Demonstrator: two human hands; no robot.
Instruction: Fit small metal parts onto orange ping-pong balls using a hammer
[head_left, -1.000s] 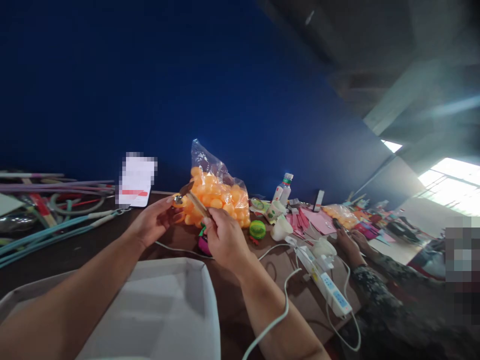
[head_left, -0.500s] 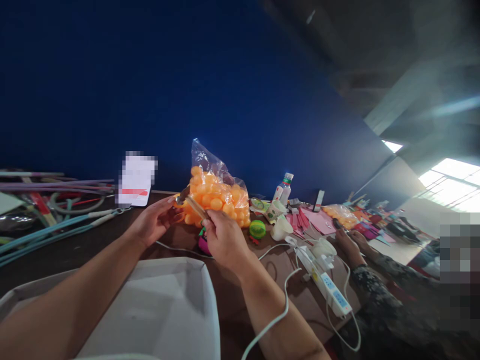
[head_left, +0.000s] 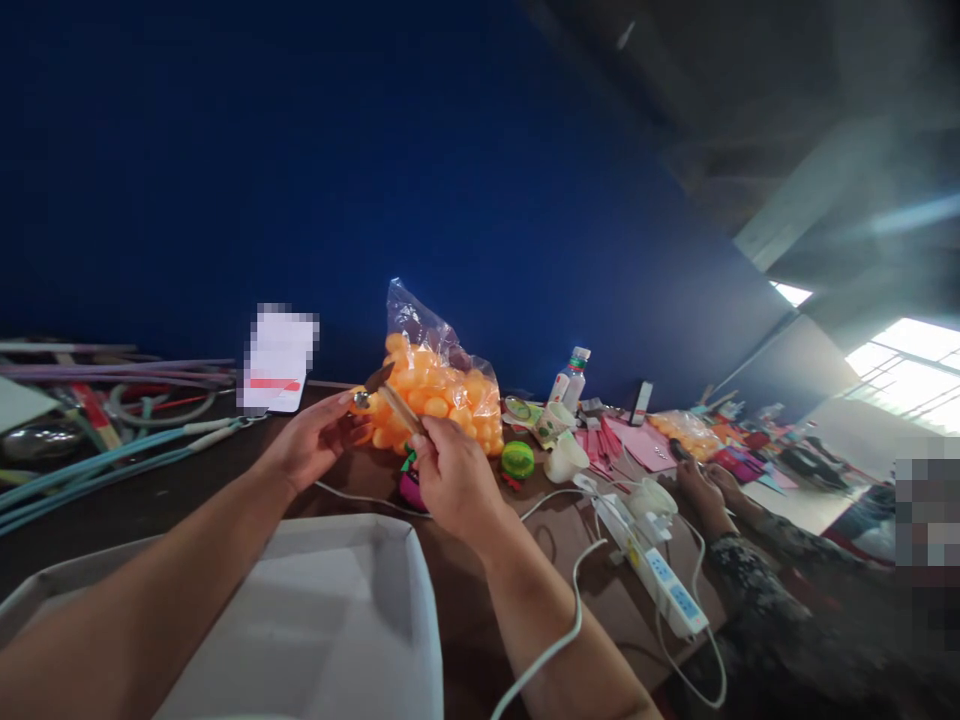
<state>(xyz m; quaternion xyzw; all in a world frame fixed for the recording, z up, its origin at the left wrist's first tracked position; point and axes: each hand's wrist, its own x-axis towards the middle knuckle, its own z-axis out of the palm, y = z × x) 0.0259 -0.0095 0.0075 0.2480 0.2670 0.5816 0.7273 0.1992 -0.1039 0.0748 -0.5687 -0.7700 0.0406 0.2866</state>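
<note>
Nearest, a white box (head_left: 352,610) sits on the tabletop (head_left: 465,590), in front of the bag of orange balls (head_left: 442,385). The right hand (head_left: 454,480), just before the bag, has its fingers pinched on a tan-handled tool (head_left: 399,407). The tool's dark tip meets a small orange-and-silver piece (head_left: 358,399), which the left hand (head_left: 307,445) holds in curled fingers at the bag's left edge. Over the last second the tip dipped and returned, with both grips unchanged. Judgement: the work on the piece continues.
</note>
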